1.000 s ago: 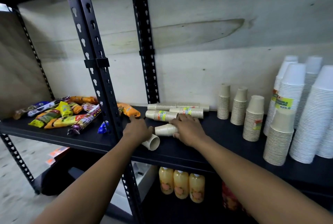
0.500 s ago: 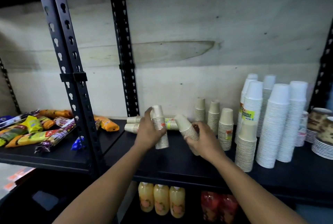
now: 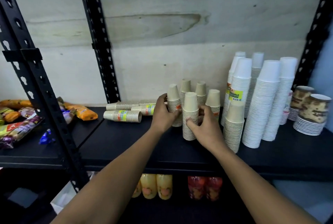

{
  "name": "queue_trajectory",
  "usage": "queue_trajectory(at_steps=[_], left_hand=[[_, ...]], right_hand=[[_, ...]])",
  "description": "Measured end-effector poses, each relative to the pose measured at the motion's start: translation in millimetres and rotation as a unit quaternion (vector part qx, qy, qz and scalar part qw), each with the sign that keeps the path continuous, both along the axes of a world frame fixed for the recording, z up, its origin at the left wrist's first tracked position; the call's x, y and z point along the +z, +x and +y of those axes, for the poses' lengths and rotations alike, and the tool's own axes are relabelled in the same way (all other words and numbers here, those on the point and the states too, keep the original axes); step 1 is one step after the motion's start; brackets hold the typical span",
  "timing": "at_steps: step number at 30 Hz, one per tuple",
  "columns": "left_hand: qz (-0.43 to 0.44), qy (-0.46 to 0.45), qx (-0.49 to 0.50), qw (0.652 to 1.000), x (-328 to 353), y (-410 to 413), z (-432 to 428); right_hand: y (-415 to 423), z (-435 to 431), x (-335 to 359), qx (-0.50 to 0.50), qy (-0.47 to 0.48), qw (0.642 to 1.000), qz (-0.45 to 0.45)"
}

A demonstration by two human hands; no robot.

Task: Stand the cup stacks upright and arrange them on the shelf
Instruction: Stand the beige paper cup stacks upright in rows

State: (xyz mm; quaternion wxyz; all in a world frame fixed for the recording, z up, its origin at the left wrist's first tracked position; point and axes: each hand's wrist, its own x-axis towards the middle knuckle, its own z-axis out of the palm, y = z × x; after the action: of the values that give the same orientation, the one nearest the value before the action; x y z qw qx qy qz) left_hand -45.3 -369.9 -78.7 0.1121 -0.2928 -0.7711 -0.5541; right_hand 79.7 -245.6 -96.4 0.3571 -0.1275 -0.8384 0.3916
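Left hand (image 3: 163,113) and right hand (image 3: 203,126) each clasped an upright beige cup stack (image 3: 190,115); white stacks (image 3: 266,101) crowded the shelf (image 3: 126,144) right end.

Head-worn view, forward and slightly down, seemingly close to shelf (image 3: 126,144).

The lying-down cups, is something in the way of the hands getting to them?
No. The lying cup stacks sit left of the left hand, with only bare shelf between. Both hands now hold upright stacks.

Six beige cup stacks (image 3: 190,115) stand upright; three beige stacks (image 3: 124,115) lie flat; five white stacks (image 3: 264,104) stand.
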Motion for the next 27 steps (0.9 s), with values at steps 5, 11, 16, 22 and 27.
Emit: queue_trajectory(at_steps=[5,11,16,22,27], left_hand=[[0.003,0.008,-0.030,1.000,-16,-11,12],[-0.007,0.000,-0.068,0.998,-20,-15,10],[-0.027,-0.026,-0.058,0.998,-17,-10,5],[-0.065,-0.052,-0.027,0.996,-7,1,-8],[-0.073,-0.078,0.046,0.993,1,1,-42]], right_hand=[[-6,4,-13,0.005,0.001,1.000,0.014],[-6,3,-20,0.000,0.016,0.999,0.028],[-2,-2,-17,-0.016,0.017,0.999,0.033],[13,-6,-3,-0.048,0.056,0.994,0.085],[26,-23,22,-0.080,0.128,0.980,0.131]])
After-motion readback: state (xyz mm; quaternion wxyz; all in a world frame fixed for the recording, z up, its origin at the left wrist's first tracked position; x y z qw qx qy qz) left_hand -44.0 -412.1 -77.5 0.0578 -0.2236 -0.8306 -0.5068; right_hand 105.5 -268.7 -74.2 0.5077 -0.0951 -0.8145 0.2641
